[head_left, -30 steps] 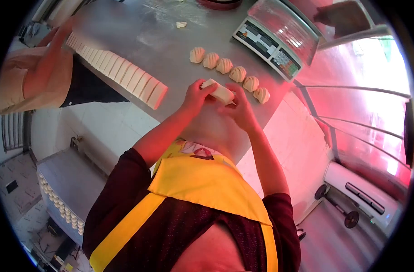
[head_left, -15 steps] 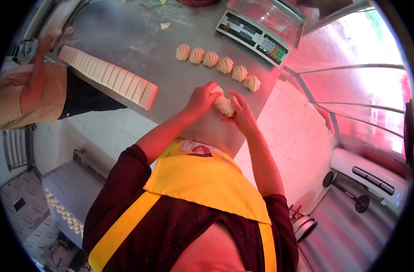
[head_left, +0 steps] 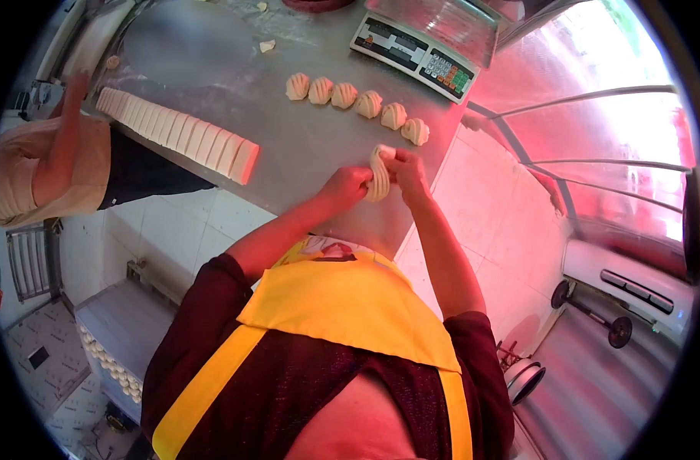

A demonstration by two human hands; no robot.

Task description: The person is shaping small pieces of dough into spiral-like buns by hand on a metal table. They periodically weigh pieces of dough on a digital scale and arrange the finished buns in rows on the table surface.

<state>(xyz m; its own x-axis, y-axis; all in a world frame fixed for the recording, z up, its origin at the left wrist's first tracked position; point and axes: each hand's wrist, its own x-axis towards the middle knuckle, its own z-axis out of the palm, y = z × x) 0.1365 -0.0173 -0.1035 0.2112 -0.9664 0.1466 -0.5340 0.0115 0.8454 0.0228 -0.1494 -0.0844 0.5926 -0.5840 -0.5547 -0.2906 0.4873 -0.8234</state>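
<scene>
A pale, ridged strip of dough hangs in a curve between my two hands, above the near part of the metal table. My left hand pinches its left side low down. Closed on its upper right end is my right hand; the fingertips are partly hidden behind the dough. Beyond my hands, several twisted dough rolls stand in a slanting row. To the left lies a long log of dough cut into slices.
A digital scale stands at the table's far right. A small dough scrap lies on the metal table. At the left, a co-worker reaches over the table. A lower surface with several dough pieces is at the lower left.
The dough has gone from a compact twist to an upright, stretched curved strip. My left hand now grips lower, my right hand higher and closed. The co-worker's arm has shifted.
</scene>
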